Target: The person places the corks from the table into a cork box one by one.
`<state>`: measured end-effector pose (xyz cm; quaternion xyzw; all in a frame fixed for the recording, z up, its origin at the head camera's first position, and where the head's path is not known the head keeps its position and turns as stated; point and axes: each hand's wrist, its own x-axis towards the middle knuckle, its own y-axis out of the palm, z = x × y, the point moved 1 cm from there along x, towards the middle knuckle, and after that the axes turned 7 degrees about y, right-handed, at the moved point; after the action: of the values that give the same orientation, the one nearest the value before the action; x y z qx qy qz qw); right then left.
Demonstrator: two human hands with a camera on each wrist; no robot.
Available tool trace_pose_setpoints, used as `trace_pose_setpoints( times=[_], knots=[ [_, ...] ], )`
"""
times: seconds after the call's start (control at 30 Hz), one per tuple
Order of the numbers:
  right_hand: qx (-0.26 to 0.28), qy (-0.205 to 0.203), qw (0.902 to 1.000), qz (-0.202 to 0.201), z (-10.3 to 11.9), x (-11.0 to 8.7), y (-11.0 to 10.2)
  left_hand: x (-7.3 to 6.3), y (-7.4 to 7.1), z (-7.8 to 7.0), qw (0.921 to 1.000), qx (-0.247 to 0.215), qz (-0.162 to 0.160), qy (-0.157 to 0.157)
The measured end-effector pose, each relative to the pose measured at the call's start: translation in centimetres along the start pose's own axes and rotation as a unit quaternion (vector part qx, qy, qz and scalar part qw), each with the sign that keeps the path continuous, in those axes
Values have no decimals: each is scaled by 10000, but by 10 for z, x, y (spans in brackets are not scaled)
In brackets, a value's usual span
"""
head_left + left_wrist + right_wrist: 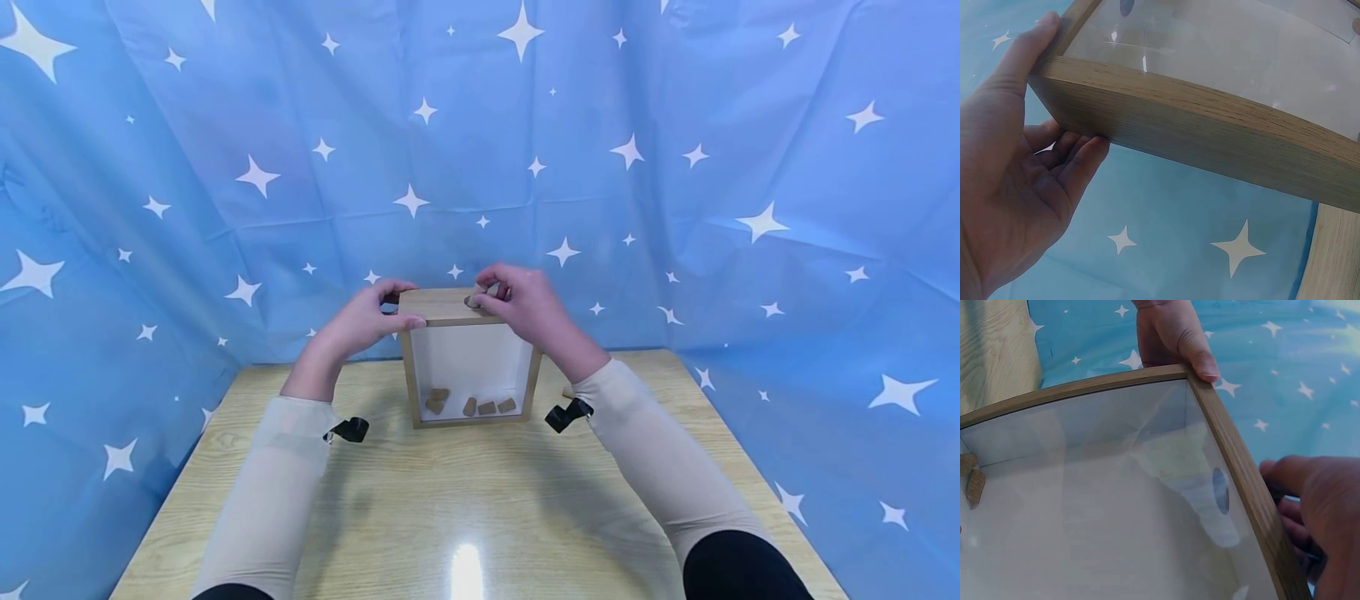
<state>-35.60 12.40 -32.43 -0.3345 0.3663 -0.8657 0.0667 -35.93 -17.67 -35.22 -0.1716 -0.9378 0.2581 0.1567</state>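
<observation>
A wooden shadow box (408,367) with a clear front stands upright on the table, a round hole (470,302) in its top edge. Several corks (487,408) lie inside along its bottom. My left hand (360,317) grips the box's top left corner, thumb on the front edge and fingers behind, as the left wrist view also shows. At the hole, my right hand (525,304) pinches a small cork (480,292) between thumb and fingers. The right wrist view shows the hole (1220,491) through the clear front; the right hand (1329,519) there hides the cork.
Another cork (567,392) lies on the table right of the box, partly behind my right forearm. The wooden table (420,500) reaches back to a blue curtain (480,150) with white stars. Black wrist straps (351,430) stick out from both sleeves.
</observation>
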Motion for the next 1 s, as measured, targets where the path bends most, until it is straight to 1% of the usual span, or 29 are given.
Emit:
trace_pose_setpoints(
  times=[0.23,0.5,0.73,0.87,1.0],
  knots=[
    [-125,-27,9999,24,-2,1,1,0,0,1,10000,-26,-16,2],
    [-68,-130,9999,-23,-3,-1,1,0,0,0,10000,-7,-10,42],
    [64,-168,9998,-96,-3,-8,-4,0,0,3,10000,14,-2,84],
    [105,-153,9995,-245,-5,-14,-10,0,0,1,9999,-53,1,92],
    [91,-111,9992,-372,-8,-22,-17,0,0,3,9999,-73,4,93]
  ],
)
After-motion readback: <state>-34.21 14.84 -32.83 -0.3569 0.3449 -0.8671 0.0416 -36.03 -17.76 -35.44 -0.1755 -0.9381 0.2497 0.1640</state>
